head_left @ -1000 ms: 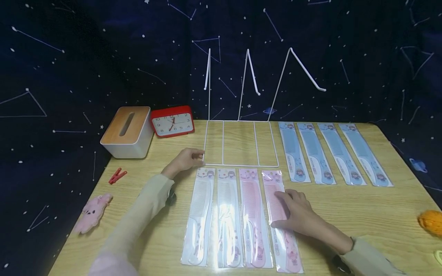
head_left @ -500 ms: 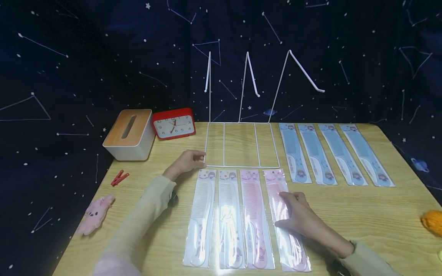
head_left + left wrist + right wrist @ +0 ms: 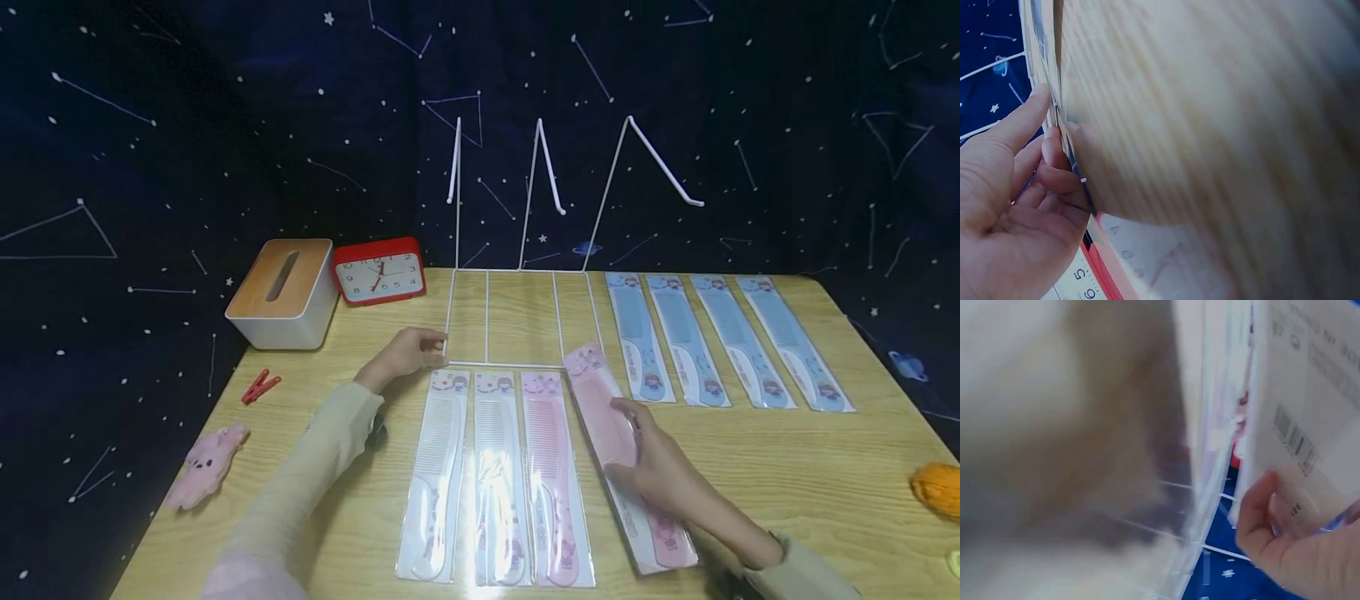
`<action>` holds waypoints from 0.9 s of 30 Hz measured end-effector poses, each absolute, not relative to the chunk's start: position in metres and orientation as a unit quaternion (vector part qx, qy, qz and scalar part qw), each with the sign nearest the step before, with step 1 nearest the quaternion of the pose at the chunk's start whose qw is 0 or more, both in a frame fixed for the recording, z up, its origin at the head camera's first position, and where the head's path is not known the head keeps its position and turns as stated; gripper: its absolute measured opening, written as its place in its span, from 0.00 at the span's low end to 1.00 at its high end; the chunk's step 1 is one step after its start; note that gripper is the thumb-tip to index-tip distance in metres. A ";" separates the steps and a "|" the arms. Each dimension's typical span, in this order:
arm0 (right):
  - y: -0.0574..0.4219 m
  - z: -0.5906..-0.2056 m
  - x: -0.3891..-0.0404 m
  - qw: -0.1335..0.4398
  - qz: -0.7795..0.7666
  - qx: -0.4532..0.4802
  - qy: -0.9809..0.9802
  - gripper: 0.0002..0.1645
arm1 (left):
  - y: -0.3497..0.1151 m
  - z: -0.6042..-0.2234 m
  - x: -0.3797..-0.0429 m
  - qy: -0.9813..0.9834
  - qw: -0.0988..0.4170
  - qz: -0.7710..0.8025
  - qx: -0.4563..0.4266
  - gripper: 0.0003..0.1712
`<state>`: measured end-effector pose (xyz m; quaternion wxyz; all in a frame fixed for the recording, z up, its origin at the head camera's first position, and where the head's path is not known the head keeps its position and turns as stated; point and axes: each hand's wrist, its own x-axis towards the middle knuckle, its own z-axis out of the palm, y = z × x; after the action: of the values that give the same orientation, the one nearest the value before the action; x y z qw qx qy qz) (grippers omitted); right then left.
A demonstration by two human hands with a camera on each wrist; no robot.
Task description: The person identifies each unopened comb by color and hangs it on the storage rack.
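My right hand grips a packaged pink comb by its right edge, lifted and tilted above the table. Its white, barcoded backing card fills the right side of the right wrist view. To its left lie a second pink comb and two packaged white combs, side by side. A white wire display rack with three upright hooks stands behind them. With curled fingers and thumb, my left hand holds the rack's front left corner; the exact contact is partly hidden.
Several packaged blue combs lie in a row right of the rack. On the left are a tissue box, a red clock, a red clothes peg and a pink plush toy. An orange object sits far right.
My right hand has picked up the rightmost pink comb; its top end has swung up toward the rack's front right corner. My left hand has stayed at the rack.
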<state>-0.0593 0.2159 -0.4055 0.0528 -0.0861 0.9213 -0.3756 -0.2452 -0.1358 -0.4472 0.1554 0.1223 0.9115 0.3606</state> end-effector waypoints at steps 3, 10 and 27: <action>0.206 -0.392 -0.067 0.025 -0.420 -0.113 0.900 0.50 | -0.136 -0.447 -0.245 0.911 0.155 0.364 0.118 0.30; 0.170 -0.358 -0.094 -0.025 -0.515 -0.163 0.841 0.50 | -0.137 -0.452 -0.246 0.906 0.151 0.373 0.131 0.30; 0.099 -0.305 -0.127 -0.062 -0.562 -0.270 0.779 0.50 | -0.137 -0.450 -0.244 0.905 0.144 0.373 0.147 0.30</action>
<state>-0.1267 0.0994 -0.3046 -0.0620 -0.2701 0.7790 -0.5624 -0.2445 -0.1375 -0.4503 0.1437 0.1474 0.9049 0.3726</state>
